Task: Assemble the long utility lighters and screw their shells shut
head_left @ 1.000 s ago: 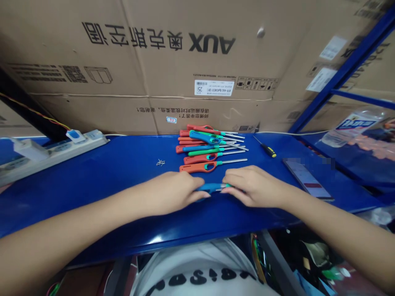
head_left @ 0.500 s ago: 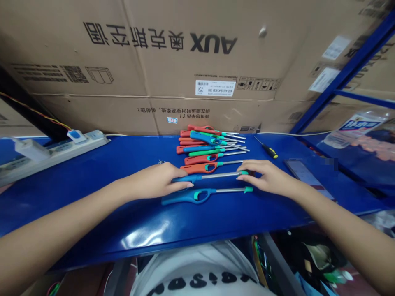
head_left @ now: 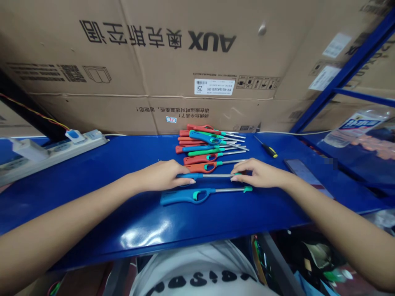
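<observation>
My left hand (head_left: 165,174) is closed around the handle of a long-necked blue gas lighter (head_left: 216,176), low over the table. At the other end of that lighter, my right hand (head_left: 257,172) pinches the tip, where a bit of green shows between thumb and fingers. Closer to me lies a second blue lighter (head_left: 182,196) with a green trigger and a green piece (head_left: 247,189) on its metal tip. Just beyond my hands rests an orange lighter (head_left: 197,167), and behind it is a pile of several red, green and blue lighters (head_left: 203,142).
A blue table (head_left: 135,224) carries everything. A white power strip (head_left: 70,150) lies at left, a yellow-black screwdriver (head_left: 269,150) and a phone (head_left: 304,172) at right. The large cardboard box (head_left: 169,82) stands behind. A blue frame (head_left: 342,70) and plastic bottle (head_left: 354,127) are far right.
My right hand has moved slightly left, and its fingers now cover more of the green piece on the tip. The left hand stays closed on the handle.
</observation>
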Demonstrator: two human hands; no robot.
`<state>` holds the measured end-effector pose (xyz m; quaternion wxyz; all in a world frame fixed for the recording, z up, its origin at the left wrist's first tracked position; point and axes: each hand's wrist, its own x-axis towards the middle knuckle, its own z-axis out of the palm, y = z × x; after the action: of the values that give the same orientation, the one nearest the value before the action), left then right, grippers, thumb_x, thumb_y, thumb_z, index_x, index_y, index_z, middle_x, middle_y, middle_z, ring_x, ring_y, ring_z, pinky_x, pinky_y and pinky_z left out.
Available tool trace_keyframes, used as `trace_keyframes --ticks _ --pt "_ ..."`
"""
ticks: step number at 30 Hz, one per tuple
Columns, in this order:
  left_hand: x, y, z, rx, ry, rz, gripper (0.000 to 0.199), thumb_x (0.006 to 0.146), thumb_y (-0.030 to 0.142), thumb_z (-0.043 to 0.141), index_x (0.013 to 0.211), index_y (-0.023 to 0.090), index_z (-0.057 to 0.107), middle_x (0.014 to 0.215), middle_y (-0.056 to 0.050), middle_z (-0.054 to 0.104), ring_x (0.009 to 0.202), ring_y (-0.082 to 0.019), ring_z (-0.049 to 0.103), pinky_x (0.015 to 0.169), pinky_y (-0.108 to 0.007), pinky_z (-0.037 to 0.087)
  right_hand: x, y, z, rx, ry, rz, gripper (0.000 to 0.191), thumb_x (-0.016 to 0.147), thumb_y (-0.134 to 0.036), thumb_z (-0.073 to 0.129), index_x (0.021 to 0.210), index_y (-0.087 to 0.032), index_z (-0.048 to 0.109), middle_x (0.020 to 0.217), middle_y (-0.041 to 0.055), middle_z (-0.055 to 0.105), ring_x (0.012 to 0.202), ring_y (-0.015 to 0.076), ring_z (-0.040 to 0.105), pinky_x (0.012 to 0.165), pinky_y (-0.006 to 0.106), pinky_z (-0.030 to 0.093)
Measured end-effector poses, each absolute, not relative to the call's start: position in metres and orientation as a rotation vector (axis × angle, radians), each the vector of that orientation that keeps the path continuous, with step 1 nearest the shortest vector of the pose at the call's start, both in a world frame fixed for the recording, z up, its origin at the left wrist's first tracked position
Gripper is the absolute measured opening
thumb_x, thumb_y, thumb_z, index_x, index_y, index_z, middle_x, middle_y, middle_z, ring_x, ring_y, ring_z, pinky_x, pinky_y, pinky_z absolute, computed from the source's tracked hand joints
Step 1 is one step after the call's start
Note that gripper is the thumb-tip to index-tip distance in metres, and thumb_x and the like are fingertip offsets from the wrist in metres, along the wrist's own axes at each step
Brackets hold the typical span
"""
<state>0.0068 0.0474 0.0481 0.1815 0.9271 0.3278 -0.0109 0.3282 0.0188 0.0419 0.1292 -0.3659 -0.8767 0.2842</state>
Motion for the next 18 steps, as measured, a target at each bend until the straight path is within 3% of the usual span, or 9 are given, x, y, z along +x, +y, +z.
trace_keyframes --ticks 4,9,12,15,18 --pt "0.023 0.042 0.047 2.647 0.903 -0.004 0.042 0.099 0.054 0.048 0.084 0.02 0.066 0.07 0.0 0.065 0.059 -0.014 0.056 0.054 -0.024 0.03 0.31 0.018 0.044 -1.069 -2.572 0.895 0.031 0.097 -0.04 0.056 0.094 -0.015 0.073 0.084 0.0049 0.071 0.073 0.015 0.062 0.068 0.026 0.046" --pt "0.035 0.043 0.042 2.646 0.873 0.084 0.031 0.094 0.048 0.058 0.088 0.018 0.067 0.076 -0.002 0.067 0.062 -0.014 0.057 0.056 -0.025 0.034 0.3 0.029 0.038 -0.993 -2.658 0.604 0.029 0.097 -0.041 0.057 0.089 -0.017 0.071 0.096 0.0077 0.069 0.088 0.0185 0.063 0.083 0.032 0.047" --pt "0.034 0.044 0.037 2.677 0.88 0.203 0.031 0.09 0.049 0.063 0.089 0.018 0.065 0.086 -0.002 0.068 0.071 -0.016 0.061 0.061 -0.026 0.04 0.301 0.047 0.028 -1.064 -2.509 0.403 0.025 0.098 -0.039 0.056 0.096 -0.017 0.067 0.104 0.0098 0.066 0.099 0.0214 0.059 0.091 0.036 0.046" --pt "0.033 0.044 0.035 2.784 0.92 0.316 0.03 0.093 0.049 0.058 0.093 0.019 0.065 0.095 -0.003 0.069 0.084 -0.019 0.063 0.068 -0.028 0.044 0.3 0.063 0.019 -1.224 -2.506 0.347 0.019 0.096 -0.033 0.057 0.102 -0.016 0.063 0.098 0.0094 0.065 0.09 0.0218 0.058 0.081 0.036 0.047" --pt "0.033 0.045 0.034 2.877 0.943 0.437 0.028 0.098 0.043 0.052 0.102 0.019 0.065 0.102 -0.006 0.068 0.098 -0.023 0.062 0.081 -0.033 0.048 0.297 0.067 0.018 -1.241 -2.61 0.45 0.017 0.099 -0.031 0.052 0.096 -0.017 0.06 0.092 0.0083 0.063 0.082 0.0204 0.057 0.076 0.034 0.046"
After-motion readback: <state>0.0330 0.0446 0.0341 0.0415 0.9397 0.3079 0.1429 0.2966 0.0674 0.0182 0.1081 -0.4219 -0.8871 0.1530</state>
